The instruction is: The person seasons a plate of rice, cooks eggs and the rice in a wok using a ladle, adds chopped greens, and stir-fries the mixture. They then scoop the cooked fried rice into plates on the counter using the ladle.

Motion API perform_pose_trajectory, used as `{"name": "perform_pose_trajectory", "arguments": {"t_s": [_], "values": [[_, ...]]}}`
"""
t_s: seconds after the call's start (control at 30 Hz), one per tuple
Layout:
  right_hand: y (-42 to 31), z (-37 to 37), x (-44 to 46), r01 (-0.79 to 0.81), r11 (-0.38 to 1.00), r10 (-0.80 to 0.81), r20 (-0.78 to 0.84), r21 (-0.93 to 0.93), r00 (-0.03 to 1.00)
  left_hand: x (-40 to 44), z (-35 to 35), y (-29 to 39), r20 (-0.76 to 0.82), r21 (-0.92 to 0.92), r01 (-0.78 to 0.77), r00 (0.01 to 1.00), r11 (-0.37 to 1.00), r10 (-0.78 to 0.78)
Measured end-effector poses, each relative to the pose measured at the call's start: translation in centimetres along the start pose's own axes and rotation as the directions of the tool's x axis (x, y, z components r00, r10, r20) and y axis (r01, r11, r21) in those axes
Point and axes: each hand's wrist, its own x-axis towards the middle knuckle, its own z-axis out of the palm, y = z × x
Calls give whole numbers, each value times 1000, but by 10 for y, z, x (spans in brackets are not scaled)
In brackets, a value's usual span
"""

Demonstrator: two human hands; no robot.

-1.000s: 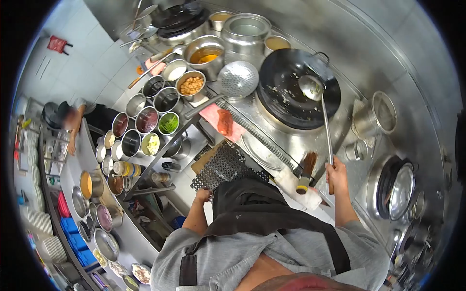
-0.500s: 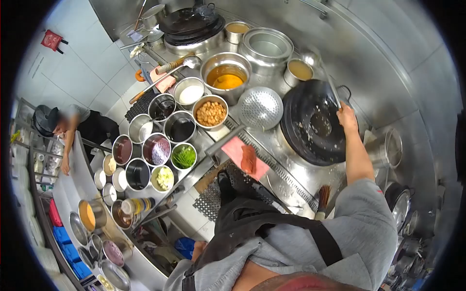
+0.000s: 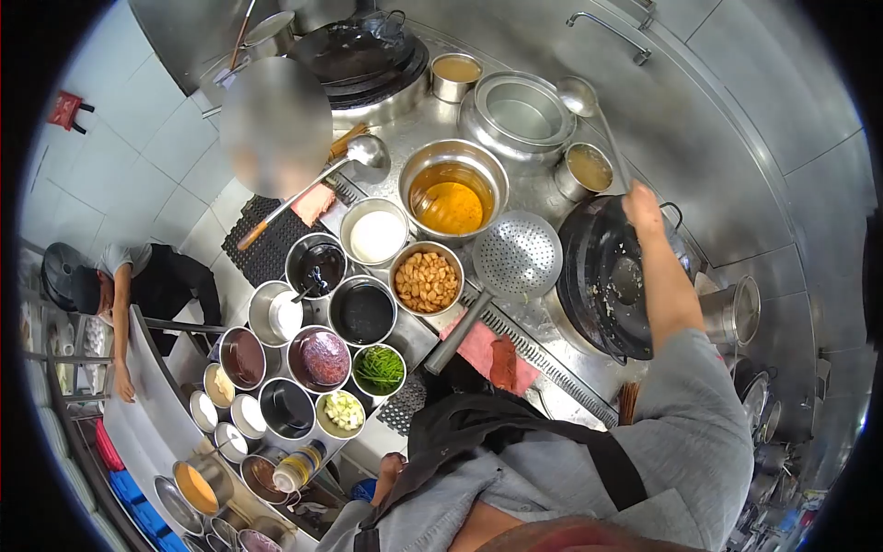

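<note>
"Right hand (image 3: 643, 208) wrapped round the handle of the ladle (image 3: 577, 95), and on my feed it's over the wok (image 3: 609, 294)! What about the left hand (image 3: 393, 465)?"

"Down beside the apron (image 3: 497, 428), fingers bent; whether they pinch anything, I can't tell from out here."

"And the ladle's bowl?"

"Up near the wall (image 3: 699, 129), right by the wide pot (image 3: 501, 143) and the small pot (image 3: 568, 186). Tight quarters! I'd grip firmly without locking up, and guide that bowl clear of both rims."

"Forearm (image 3: 670, 285)?"

"High, I'd say: sleeve well off the wok's edge, handle angled steadily, no jerks!"
</note>
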Motion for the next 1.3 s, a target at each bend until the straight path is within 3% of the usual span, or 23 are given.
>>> {"name": "perform_pose_trajectory", "arguments": {"t_s": [0.03,0.07,0.1,0.13,0.17,0.2,0.23,0.27,0.3,0.4,0.53,0.57,0.67,0.7,0.8,0.9,0.93,1.0,1.07,1.13,1.17,1.23,1.3], "values": [[-20,9,13,-95,992,84,122,86,989,-1,-4,4,68,609,-238,966,757,249],[-48,9,16,-241,945,186,243,221,952,-6,-5,10,264,928,-341,885,148,384],[-80,-1,17,-424,844,264,433,328,862,-11,-4,13,247,934,-325,889,150,386],[-85,30,29,-501,700,268,463,509,845,-14,-2,16,-72,630,-70,986,774,147],[-93,43,41,-589,472,182,582,656,793,-17,-4,14,-169,-11,235,958,972,-233],[-101,45,45,-664,201,61,667,720,742,-24,-6,15,-192,-10,224,956,975,-221],[-106,46,43,-662,181,44,666,727,744,-32,-9,17,-144,675,19,984,738,106],[-110,46,42,-635,-65,56,638,770,768,-39,-14,21,103,989,-129,948,67,301],[-111,43,40,-567,-307,78,614,764,786,-43,-13,27,167,984,-181,926,10,338],[-86,28,47,-527,-519,19,625,673,780,-60,-21,35,139,988,-153,894,-1,426],[-21,-4,42,-395,-589,89,542,705,836,-66,-20,42,108,991,-132,887,21,449],[0,-13,36,-372,-602,114,538,707,835,-65,-20,42,247,967,-243,814,-77,527],[73,-34,17,-305,-586,194,496,750,847,-60,-10,41,308,951,-278,816,-135,489],[96,-44,4,-305,-461,251,452,833,856,-62,-3,38,333,943,-293,821,-158,464],[180,-41,-27,-343,-257,415,424,903,805,-62,22,31,63,997,-77,920,18,387],[269,-25,-70,-558,373,478,362,741,800,-54,28,20,13,984,-77,927,158,375],[287,-28,-96,-588,365,503,379,722,777,-51,28,16,3,975,-84,931,207,364],[316,-40,-152,-561,759,536,172,331,826,-49,26,8,-28,950,-80,941,303,336],[345,-26,-203,-635,740,584,255,223,771,-46,24,5,-24,947,-72,955,312,297],[339,-36,-269,-465,882,461,60,79,885,-31,29,11,175,909,-285,923,303,343],[324,-42,-304,-549,830,543,85,99,836,-23,30,18,183,912,-287,925,294,334],[301,-47,-369,-667,735,646,171,125,744,-7,40,42,-64,488,22,998,873,10],[286,-16,-422,-659,734,641,154,162,752,-13,60,79,-98,489,22,995,872,30]]}}
